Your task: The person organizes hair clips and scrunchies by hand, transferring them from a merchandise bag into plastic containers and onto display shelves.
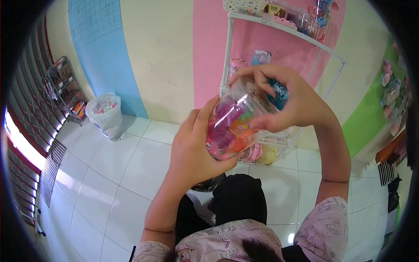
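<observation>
A clear plastic jar (233,122) with pink, purple and orange items inside is held tilted in front of my body. My left hand (192,148) wraps round its lower left side, thumb underneath. At the jar's upper right end is my right hand (292,96), its fingers curled over the rim and its thumb, slightly blurred, near the jar's side. A dark teal packet (278,94) with a shiny surface sits in the curl of my right hand, beside the jar's opening.
Ahead stands a white shelf rack (279,21) with containers and small goods. A white bag (104,114) stands on the tiled floor (144,170) at the left, near a dark wire rack (65,85). Hair accessories (393,94) hang at the right.
</observation>
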The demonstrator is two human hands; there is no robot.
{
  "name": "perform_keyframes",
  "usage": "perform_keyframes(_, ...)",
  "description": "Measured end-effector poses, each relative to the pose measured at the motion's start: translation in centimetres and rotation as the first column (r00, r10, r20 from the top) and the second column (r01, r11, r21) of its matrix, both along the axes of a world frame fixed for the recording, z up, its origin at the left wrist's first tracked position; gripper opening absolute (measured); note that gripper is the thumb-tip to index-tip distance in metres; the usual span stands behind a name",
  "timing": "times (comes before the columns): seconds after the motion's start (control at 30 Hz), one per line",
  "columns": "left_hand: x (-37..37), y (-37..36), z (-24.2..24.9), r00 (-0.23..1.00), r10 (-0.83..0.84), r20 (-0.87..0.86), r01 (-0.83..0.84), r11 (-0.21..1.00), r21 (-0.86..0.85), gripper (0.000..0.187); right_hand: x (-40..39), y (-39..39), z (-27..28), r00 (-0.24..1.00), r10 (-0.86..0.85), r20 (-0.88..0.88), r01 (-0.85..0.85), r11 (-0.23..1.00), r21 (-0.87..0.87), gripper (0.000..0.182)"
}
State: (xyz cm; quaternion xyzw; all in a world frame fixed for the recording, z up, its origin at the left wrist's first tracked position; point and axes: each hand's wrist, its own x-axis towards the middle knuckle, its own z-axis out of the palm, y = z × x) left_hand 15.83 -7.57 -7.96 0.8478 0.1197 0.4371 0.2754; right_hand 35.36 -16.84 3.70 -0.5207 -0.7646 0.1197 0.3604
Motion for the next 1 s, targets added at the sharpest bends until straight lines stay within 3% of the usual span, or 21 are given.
perform_keyframes(0.07,0.4,1.7,-2.1,0.947,-0.31,0.086,0.321,0.917,-0.235,0.102,0.5,0.8,-0.2,0.986,0.148,0.081,-0.15,0.988,0.027,0.054)
perform_keyframes(0.17,0.6,2.0,-4.0,0.887,-0.419,0.196,0.462,0.823,-0.331,0.109,-0.3,0.2,0.3,0.972,0.227,0.066,-0.222,0.972,-0.077,0.053)
perform_keyframes(0.2,0.5,2.6,-4.9,0.787,-0.557,0.265,0.611,0.643,-0.463,0.111,0.2,0.5,0.4,0.945,0.317,0.084,-0.315,0.949,-0.037,0.051)
perform_keyframes(0.27,0.0,4.0,-6.8,0.521,-0.713,0.469,0.772,0.158,-0.616,0.116,1.3,1.1,0.8,0.904,0.425,0.041,-0.426,0.903,0.051,0.053)
perform_keyframes(0.33,-0.3,3.4,-7.7,0.486,-0.705,0.517,0.76,0.048,-0.648,0.122,0.5,0.6,1.9,0.889,0.422,-0.179,-0.395,0.903,0.168,0.067)
perform_keyframes(0.4,0.2,3.3,-8.2,0.61,-0.696,0.378,0.742,0.333,-0.582,0.124,0.0,1.1,1.8,0.773,0.479,-0.416,-0.408,0.877,0.253,0.089)
perform_keyframes(0.43,0.4,2.9,-8.0,0.643,-0.684,0.346,0.719,0.381,-0.582,0.126,-0.1,2.2,1.0,0.668,0.555,-0.496,-0.474,0.831,0.292,0.099)
perform_keyframes(0.47,0.5,2.5,-7.6,0.674,-0.669,0.313,0.693,0.427,-0.58,0.127,-0.9,2.2,0.7,0.698,0.493,-0.519,-0.429,0.869,0.248,0.099)
perform_keyframes(0.53,1.0,1.9,-7.2,0.687,-0.651,0.322,0.678,0.415,-0.606,0.128,-3.2,2.3,0.5,0.745,0.365,-0.559,-0.34,0.928,0.152,0.101)
perform_keyframes(0.67,1.4,1.6,-7.6,0.635,-0.648,0.421,0.742,0.361,-0.564,0.127,-3.2,3.0,-1.8,0.661,0.424,-0.619,-0.42,0.893,0.164,0.096)
perform_keyframes(0.77,1.1,1.6,-7.5,0.709,-0.594,0.38,0.686,0.455,-0.568,0.127,-3.1,2.3,-1.1,0.696,0.407,-0.592,-0.368,0.91,0.192,0.102)
perform_keyframes(0.87,1.4,2.1,-8.2,0.708,-0.564,0.424,0.694,0.445,-0.566,0.127,-2.7,1.8,-0.2,0.736,0.397,-0.549,-0.33,0.918,0.221,0.105)
perform_keyframes(1.0,1.2,3.0,-8.3,0.726,-0.576,0.375,0.678,0.507,-0.533,0.125,-0.1,1.2,0.6,0.966,0.229,-0.119,-0.204,0.961,0.189,0.088)
